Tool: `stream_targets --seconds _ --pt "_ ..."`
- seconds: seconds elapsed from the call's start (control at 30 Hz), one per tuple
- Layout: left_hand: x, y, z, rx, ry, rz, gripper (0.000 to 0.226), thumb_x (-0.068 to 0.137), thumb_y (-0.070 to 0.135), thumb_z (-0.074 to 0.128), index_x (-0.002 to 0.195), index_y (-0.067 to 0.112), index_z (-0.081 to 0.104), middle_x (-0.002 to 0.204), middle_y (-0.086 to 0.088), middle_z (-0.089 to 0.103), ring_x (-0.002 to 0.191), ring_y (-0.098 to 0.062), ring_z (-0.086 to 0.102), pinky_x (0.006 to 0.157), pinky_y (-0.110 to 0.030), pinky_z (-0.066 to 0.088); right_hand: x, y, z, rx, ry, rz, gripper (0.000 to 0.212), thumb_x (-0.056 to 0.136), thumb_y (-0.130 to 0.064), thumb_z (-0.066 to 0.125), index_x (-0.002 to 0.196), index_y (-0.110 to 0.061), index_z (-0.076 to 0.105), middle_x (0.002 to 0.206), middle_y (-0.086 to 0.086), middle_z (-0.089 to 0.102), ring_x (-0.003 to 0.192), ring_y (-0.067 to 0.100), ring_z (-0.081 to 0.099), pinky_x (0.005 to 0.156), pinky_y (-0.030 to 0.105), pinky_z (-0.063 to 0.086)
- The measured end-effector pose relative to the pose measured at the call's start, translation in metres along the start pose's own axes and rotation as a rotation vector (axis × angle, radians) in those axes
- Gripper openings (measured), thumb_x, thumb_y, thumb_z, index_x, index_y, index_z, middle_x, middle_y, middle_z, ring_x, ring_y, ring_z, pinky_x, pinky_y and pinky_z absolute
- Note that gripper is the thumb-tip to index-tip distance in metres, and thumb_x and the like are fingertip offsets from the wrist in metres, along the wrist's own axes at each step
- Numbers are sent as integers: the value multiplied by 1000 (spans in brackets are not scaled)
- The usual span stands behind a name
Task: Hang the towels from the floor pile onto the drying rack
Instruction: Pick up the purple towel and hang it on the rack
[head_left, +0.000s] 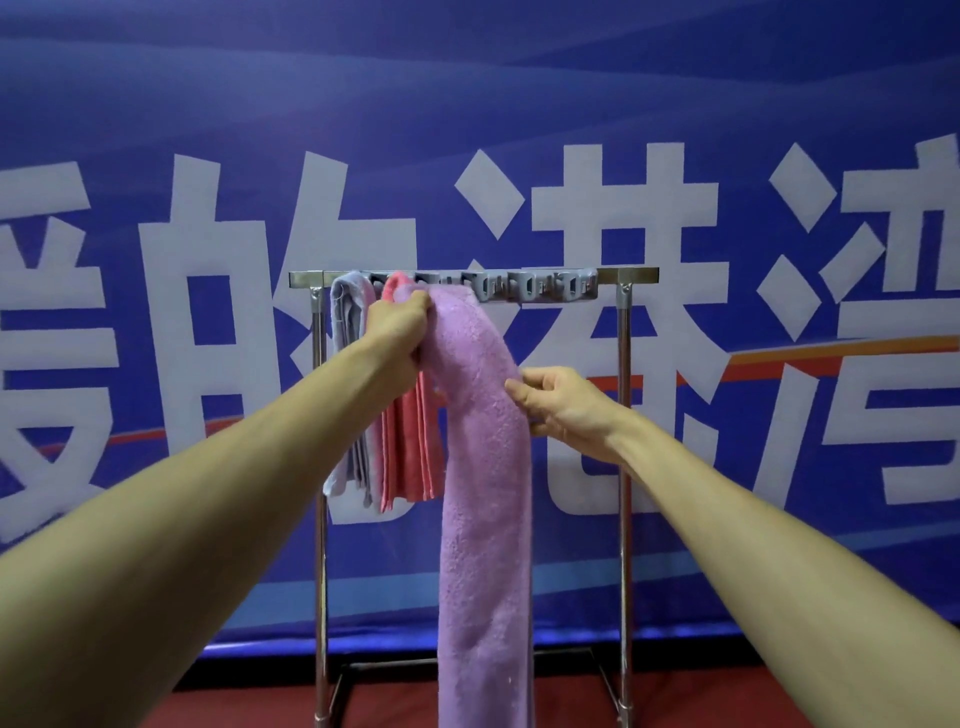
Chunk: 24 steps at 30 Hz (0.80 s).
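Note:
A long purple towel (483, 493) hangs down in front of the metal drying rack (625, 395), its top end up at the rack's top bar. My left hand (397, 327) grips that top end just under the bar. My right hand (563, 402) pinches the towel's right edge lower down. A grey towel (347, 332) and a pink towel (408, 447) hang on the bar's left part, partly hidden behind my left hand. The floor pile is out of view.
A row of grey clips (540, 286) runs along the top bar to the right of the towels. A blue banner (519, 130) with large white characters stands close behind the rack. The floor (234, 706) is red.

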<state>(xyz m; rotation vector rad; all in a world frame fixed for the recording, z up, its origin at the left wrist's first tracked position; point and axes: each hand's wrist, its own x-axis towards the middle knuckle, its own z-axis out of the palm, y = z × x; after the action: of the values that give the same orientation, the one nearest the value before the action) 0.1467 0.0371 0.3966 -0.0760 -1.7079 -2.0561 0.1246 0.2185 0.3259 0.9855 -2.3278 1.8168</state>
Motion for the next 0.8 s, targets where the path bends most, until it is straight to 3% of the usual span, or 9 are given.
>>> stream_targets --seconds 0.07,0.13,0.23,0.4,0.57,0.7,0.8 --pt "-3 -10 -3 45 30 -55 36 96 15 49 131 7 49 110 -11 59 97 -23 56 71 -31 51 -2 5 0 -92 -1 -9 26 97 -16 54 113 2 64 105 18 68 97 27 65 90 41 54" --pt "-5 -20 -5 16 23 -68 32 96 15 50 127 8 52 101 -10 59 91 -21 56 70 -30 50 -3 11 3 -87 56 -20 24 98 -12 52 115 1 64 110 20 68 98 28 65 85 37 56" --pt "-6 -22 -3 -55 2 -56 28 95 17 54 122 9 58 113 -12 63 93 -20 59 75 -31 50 -2 11 10 -147 55 -20 25 100 -15 49 118 -5 63 109 13 69 95 21 67 78 30 58" --pt "-8 -18 2 -116 -35 -148 30 96 18 55 123 5 57 113 -11 64 102 -23 61 80 -34 53 3 9 17 -88 58 19 28 100 -21 51 122 -7 60 115 13 67 105 27 65 91 42 55" --pt "-10 -15 11 -115 -10 -237 22 95 16 52 115 13 60 100 -7 64 86 -19 59 62 -33 48 -2 20 14 65 -45 85 21 98 -23 53 111 -10 62 103 5 68 99 20 66 94 40 53" --pt "-3 -12 9 -225 11 -245 22 97 15 47 115 11 59 96 -6 66 78 -19 61 54 -32 50 -10 36 3 5 -69 148 28 93 -22 59 115 -5 62 111 10 68 107 24 66 92 39 54" --pt "10 -21 1 -256 55 -244 35 92 6 42 123 9 58 109 0 63 71 -15 58 45 -25 50 -14 45 -1 -64 -98 176 33 91 -20 61 120 -3 62 115 13 67 107 25 66 90 38 55"
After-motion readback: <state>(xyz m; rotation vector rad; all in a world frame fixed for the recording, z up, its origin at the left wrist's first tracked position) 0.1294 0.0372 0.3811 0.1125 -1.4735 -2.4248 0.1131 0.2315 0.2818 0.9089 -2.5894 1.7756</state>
